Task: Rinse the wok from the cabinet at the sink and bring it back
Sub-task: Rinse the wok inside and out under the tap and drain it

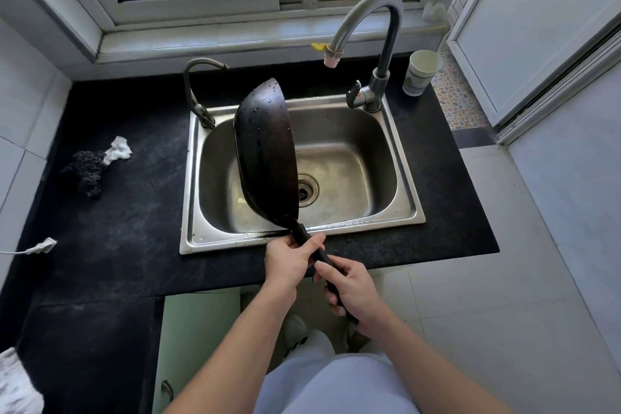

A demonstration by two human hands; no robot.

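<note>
The wok [265, 151] is dark, nearly black, with a long black handle [316, 254]. It is turned on its side, so its round outer bottom faces left and its rim stands almost upright over the left part of the sink [400, 212]. Small drops of water sit on its surface. The handle points toward me, past the near edge of the steel sink.

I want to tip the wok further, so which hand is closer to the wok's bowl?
Left. The left hand grips the handle just below the wok bowl; the right hand holds the same handle farther back, toward its end.
</note>
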